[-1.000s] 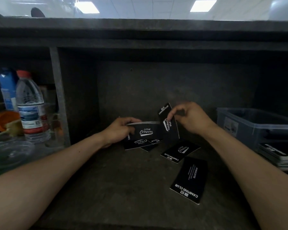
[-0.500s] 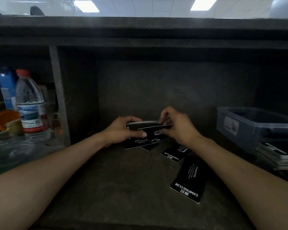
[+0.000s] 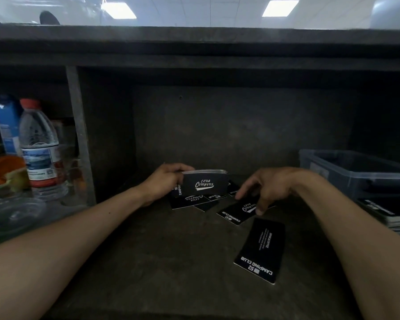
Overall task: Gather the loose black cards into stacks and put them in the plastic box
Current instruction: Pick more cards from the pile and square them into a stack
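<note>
Shop or café counter underside: dark shelf (image 3: 148,262), ceiling panel lights (image 3: 280,8), "Camping Club" cards (image 3: 260,250), water bottle (image 3: 38,146).

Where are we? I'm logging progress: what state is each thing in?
Left hand: grips the card stack.
Card stack: held up off the shelf.
Right hand: open, fingers touching a loose card.
Loose card: flat on the shelf.
Nearest card: flat, untouched.
Plastic box: lid off.
Water bottle: upright, capped.
</note>
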A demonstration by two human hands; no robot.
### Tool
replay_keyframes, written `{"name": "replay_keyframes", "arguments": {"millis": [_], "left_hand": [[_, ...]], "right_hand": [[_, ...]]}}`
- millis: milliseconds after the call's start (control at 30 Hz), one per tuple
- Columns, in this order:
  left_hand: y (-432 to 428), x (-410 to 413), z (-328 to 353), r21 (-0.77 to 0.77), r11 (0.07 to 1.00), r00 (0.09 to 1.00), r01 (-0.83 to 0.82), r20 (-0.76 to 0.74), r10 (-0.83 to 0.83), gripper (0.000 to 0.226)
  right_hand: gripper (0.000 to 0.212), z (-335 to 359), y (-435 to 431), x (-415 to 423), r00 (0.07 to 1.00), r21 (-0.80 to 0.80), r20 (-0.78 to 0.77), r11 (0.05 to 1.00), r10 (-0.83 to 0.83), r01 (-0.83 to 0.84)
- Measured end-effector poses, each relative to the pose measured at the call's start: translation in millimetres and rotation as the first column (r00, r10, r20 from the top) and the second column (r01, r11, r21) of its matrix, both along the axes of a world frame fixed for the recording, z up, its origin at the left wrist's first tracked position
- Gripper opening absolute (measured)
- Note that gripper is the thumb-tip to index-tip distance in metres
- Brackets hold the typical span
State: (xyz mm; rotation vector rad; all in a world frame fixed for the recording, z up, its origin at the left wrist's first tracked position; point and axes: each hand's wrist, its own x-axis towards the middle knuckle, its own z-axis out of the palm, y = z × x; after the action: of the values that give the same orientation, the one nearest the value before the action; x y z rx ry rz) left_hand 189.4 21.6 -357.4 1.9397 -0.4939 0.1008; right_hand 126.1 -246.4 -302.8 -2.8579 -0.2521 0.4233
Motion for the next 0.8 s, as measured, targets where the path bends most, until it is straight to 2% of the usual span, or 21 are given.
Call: {"name": "replay_keyframes", "arguments": {"millis": [100, 200, 267, 367, 600, 700, 800], "left_hand": [[0, 2, -1, -0.001, 1.000, 1.000, 0.005, -0.002, -0.005, 0.046], [0, 4, -3, -0.009, 1.000, 1.000, 0.013, -0.001, -0.013, 0.037], [2, 4, -3, 0.012, 1.000, 1.000, 0.026, -0.012, -0.026, 0.029], [4, 5, -3, 0.052, 0.998, 1.000, 0.024, -0.007, -0.024, 0.029], [3, 0, -1, 0.048, 0.998, 0.999, 0.035, -0.006, -0.035, 0.030], [4, -2, 0, 0.052, 0.998, 0.999, 0.044, -0.006, -0.044, 0.032], [5, -7, 2, 0.065, 0.995, 0.997, 0.081, 0.004, -0.081, 0.051]], "right_hand": [[0.059, -5, -5, 5, 1.000, 0.083, -0.006, 0.997, -0.001, 0.001], [0.046, -7, -10, 10, 0.998, 0.116, -0.049, 0.992, -0.035, 0.040], [0.047, -6, -11, 11, 0.999, 0.050, -0.018, 0.997, -0.050, 0.051], [0.060, -3, -15, 11, 0.992, -0.056, 0.039, 0.991, -0.120, 0.122], [0.043, -5, -19, 12, 0.983, 0.008, -0.039, 0.983, -0.182, 0.182], [0.048, -9, -15, 12, 0.981, 0.166, 0.049, 0.970, -0.187, 0.177], [0.038, -20, 4, 18, 0.959, 0.397, 0.228, 0.915, -0.170, 0.068]]}}
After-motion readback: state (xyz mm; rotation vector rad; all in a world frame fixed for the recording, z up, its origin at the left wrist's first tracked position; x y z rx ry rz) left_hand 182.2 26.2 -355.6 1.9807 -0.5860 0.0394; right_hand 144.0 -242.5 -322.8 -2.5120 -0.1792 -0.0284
